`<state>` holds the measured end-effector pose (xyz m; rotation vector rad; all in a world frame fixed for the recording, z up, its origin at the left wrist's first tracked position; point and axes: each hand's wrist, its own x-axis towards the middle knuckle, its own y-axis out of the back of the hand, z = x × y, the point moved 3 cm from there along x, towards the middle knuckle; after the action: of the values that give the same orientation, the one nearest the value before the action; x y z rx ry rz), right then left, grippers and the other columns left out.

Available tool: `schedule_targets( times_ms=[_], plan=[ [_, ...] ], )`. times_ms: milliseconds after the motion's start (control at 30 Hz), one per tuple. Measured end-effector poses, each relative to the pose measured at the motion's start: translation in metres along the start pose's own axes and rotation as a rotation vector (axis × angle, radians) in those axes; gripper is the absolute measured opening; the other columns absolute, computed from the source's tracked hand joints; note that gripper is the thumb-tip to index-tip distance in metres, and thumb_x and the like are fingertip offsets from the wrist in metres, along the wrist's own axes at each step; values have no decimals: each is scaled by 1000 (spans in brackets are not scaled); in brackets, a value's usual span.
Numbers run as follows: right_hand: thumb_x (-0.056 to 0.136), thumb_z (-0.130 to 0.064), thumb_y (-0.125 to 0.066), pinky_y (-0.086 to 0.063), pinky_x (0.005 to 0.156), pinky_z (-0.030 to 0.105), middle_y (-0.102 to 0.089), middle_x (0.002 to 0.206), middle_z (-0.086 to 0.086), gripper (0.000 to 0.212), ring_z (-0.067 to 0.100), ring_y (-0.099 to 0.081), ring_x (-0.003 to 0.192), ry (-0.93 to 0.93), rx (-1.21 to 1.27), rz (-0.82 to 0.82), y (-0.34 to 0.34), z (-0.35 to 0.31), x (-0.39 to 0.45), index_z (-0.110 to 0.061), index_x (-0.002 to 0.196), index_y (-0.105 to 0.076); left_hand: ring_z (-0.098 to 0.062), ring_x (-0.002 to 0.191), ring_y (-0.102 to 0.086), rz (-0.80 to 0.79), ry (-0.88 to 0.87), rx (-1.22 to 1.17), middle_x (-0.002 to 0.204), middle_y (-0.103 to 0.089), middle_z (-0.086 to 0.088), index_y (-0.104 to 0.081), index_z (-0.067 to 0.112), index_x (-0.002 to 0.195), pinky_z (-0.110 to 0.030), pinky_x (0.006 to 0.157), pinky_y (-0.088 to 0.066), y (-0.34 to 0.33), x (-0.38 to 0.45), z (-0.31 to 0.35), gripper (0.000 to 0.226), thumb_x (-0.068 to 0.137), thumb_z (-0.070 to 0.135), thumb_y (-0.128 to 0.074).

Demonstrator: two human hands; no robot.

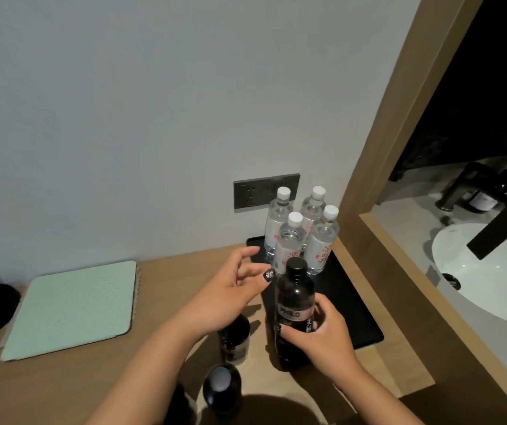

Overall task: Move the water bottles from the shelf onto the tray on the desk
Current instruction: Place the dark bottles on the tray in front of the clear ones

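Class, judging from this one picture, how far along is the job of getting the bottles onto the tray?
Done: four clear plastic white-capped water bottles stand at the back of the black rectangular tray.
In hand: the right hand grips a dark plastic black-capped bottle upright at the tray's near edge; the left hand hovers open beside it.
Left: two more dark bottles stand on the wooden desk, off the tray.

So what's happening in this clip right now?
A person is loading bottles onto the black tray on the desk. The right hand grips a dark bottle at the tray's near edge; the left hand hovers open beside it. Four clear bottles already stand on the tray.
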<state>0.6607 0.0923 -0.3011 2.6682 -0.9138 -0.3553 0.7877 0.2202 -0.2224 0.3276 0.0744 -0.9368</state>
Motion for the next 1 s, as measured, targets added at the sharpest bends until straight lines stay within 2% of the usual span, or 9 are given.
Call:
schedule_targets(
  times_ms=[67, 133, 167, 267, 400, 600, 700, 833, 1000],
  plan=[
    [61, -12, -85, -43, 70, 12, -64, 96, -12, 52, 1, -60, 90, -78, 10, 32, 11, 26, 14, -24, 103, -56, -6, 126, -45, 31, 28, 188, 135, -50, 10, -35, 30, 137, -7, 86, -41, -4, 11, -12, 51, 92, 22, -57],
    [62, -11, -85, -42, 71, 14, -61, 95, -14, 55, 1, -58, 90, -119, -8, 54, 20, 46, 29, -23, 105, -54, -11, 136, -35, 21, 110, 388, 144, -42, 7, -36, 29, 140, -20, 103, -31, -6, 18, -26, 54, 91, 22, -58],
    [62, -11, -85, -42, 72, 16, -60, 94, -15, 56, 3, -58, 90, -131, -16, 62, 23, 53, 37, -23, 106, -53, -13, 137, -33, -13, 172, 428, 147, -39, 7, -37, 29, 140, -24, 105, -28, -8, 19, -34, 52, 93, 20, -56],
    [62, -10, -85, -44, 81, 23, -59, 93, -14, 58, 8, -58, 90, -166, -42, 62, 26, 70, 60, -22, 107, -52, -11, 125, -42, -89, 282, 435, 145, -41, 6, -42, 29, 137, -19, 95, -32, -15, 19, -50, 50, 93, 7, -51],
    [61, -10, -85, -48, 92, 32, -64, 107, 0, 61, 16, -60, 101, -187, -55, 48, 17, 86, 88, -17, 112, -52, -16, 125, -45, -38, 313, 523, 137, -49, 4, -46, 30, 134, -19, 94, -34, -16, 23, -61, 53, 89, 4, -56],
    [60, -6, -86, -45, 92, 29, -64, 112, 5, 62, 15, -59, 103, -140, -19, 73, 1, 88, 113, -14, 111, -53, -13, 127, -46, 64, 280, 620, 133, -53, 6, -57, 25, 125, -23, 105, -35, -18, 22, -74, 44, 90, 1, -49],
    [59, -6, -86, -44, 100, 34, -63, 119, 7, 69, 21, -58, 113, -128, -25, 88, -3, 89, 118, -13, 118, -51, -10, 126, -46, 147, 237, 646, 135, -51, 7, -53, 24, 129, -20, 104, -33, -18, 22, -77, 43, 91, 4, -48],
    [62, -4, -85, -39, 95, 25, -62, 119, 10, 67, 22, -56, 113, -97, -43, 78, -6, 86, 125, -10, 119, -51, -12, 125, -46, 219, 228, 652, 134, -51, 6, -51, 24, 130, -22, 104, -34, -13, 24, -84, 47, 88, 4, -54],
    [63, -5, -84, -36, 94, 23, -60, 123, 13, 69, 27, -55, 118, -99, -58, 78, -7, 82, 133, -9, 123, -49, -14, 125, -46, 258, 247, 635, 134, -53, 5, -50, 25, 130, -25, 105, -35, -8, 26, -91, 46, 88, 9, -59]
  ],
)
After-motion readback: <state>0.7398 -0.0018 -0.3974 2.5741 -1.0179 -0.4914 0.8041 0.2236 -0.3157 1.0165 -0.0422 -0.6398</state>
